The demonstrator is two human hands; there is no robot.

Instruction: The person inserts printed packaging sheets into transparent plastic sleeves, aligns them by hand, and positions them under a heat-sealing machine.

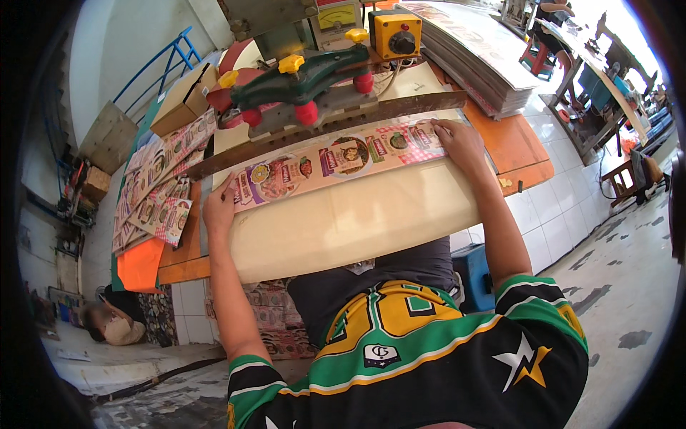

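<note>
A long printed strip (pixel 343 161) with pink, purple and food-picture panels lies across the cream cover (pixel 350 218) before me. My left hand (pixel 219 205) grips its left end, fingers curled at the edge. At the other end, my right hand (pixel 459 144) pinches the strip's upper right corner between thumb and fingers. Just beyond the strip's far edge runs a long brown metal bar (pixel 411 107). Above the bar stands a dark green machine head (pixel 300 87) with yellow knobs and red round fittings. The undersides of both hands are hidden.
Printed pieces (pixel 161 186) lie piled at left, beside a cardboard box (pixel 184 99) and an orange sheet (pixel 141 264). A yellow control box (pixel 394 36) stands behind the machine. Tall stacked sheets (pixel 493 79) fill the back right. Another person (pixel 121 318) is low at far left.
</note>
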